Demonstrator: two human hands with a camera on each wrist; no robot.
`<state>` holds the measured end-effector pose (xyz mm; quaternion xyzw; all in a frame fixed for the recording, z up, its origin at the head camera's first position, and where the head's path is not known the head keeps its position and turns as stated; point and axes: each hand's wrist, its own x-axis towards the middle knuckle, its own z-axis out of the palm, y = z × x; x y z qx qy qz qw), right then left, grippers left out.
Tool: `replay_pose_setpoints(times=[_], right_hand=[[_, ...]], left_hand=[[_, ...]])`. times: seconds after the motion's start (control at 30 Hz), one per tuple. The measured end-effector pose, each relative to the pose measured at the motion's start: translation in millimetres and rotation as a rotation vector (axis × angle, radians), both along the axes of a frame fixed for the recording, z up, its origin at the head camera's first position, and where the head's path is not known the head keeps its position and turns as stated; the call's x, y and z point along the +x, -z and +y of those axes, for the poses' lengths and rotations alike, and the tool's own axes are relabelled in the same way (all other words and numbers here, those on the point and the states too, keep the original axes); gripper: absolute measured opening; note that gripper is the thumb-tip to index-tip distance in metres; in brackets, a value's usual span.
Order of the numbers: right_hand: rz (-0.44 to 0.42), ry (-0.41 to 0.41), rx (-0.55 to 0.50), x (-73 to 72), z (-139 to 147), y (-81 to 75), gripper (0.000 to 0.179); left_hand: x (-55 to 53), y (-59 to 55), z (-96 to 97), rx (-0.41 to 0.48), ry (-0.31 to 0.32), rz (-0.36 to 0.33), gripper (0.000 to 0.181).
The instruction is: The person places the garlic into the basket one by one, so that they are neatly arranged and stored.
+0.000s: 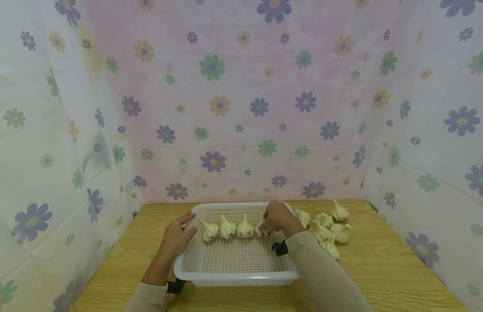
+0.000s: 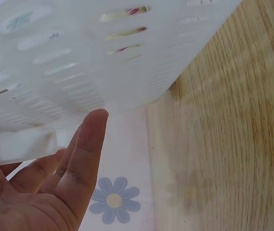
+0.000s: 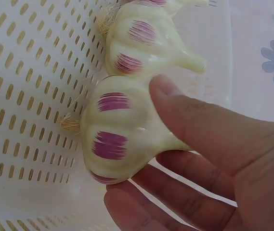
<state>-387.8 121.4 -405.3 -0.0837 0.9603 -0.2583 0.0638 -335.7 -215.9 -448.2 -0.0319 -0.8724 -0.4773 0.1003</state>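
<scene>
A white slotted plastic basket (image 1: 241,276) stands on the table. My right hand (image 1: 278,216) holds a garlic bulb (image 3: 110,130) at the right end of a row inside it. In the right wrist view, the thumb presses its upper side and the fingers curl underneath; purple streaks mark its pale skin. Three more garlic bulbs (image 1: 245,227) stand to its left, necks up. At the basket's left side, my left hand (image 1: 177,236) rests with extended fingers against the rim. The left wrist view shows a fingertip (image 2: 97,118) by the outer wall, below the rim.
Several loose garlic bulbs (image 1: 340,232) lie on the wooden table (image 1: 393,264) to the right of the basket, partly behind my right forearm. Flower-printed cloth (image 1: 241,86) hangs behind the table and along both sides.
</scene>
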Motion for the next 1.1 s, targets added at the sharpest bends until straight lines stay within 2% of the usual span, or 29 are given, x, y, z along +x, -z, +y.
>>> replay_pose_setpoints(times=[0.07, 0.17, 0.43, 0.6, 0.73, 0.8, 0.97, 1.1], right_hand=[[0.001, -0.007, 0.000, 0.5, 0.0, -0.4, 0.022], [0.009, -0.014, -0.002, 0.3, 0.3, 0.0, 0.024], [0.014, -0.007, -0.085, -0.6, 1.1, 0.7, 0.045], [0.017, 0.021, -0.104, 0.5, 1.4, -1.7, 0.031], [0.005, 0.041, -0.114, -0.1, 1.7, -4.6, 0.052], [0.008, 0.037, -0.106, -1.7, 2.7, -4.6, 0.057], [0.023, 0.023, -0.093, -4.6, 7.2, -5.7, 0.059], [0.032, 0.007, -0.127, -2.9, 10.8, -11.7, 0.061]], left_hand=[[0.3, -0.3, 0.4, 0.002, 0.001, 0.001, 0.055], [0.8, -1.0, 1.3, 0.002, -0.001, 0.002, 0.055], [1.3, -1.9, 2.8, 0.000, -0.004, 0.009, 0.055], [0.6, -1.1, 2.2, 0.009, -0.001, 0.012, 0.055], [0.5, 0.5, 1.0, 0.008, -0.002, 0.011, 0.055], [0.5, 0.8, 0.8, 0.008, -0.003, 0.009, 0.054], [0.1, 0.6, 0.9, 0.006, -0.008, 0.007, 0.055], [-0.2, 1.2, 0.4, 0.011, -0.005, 0.004, 0.054]])
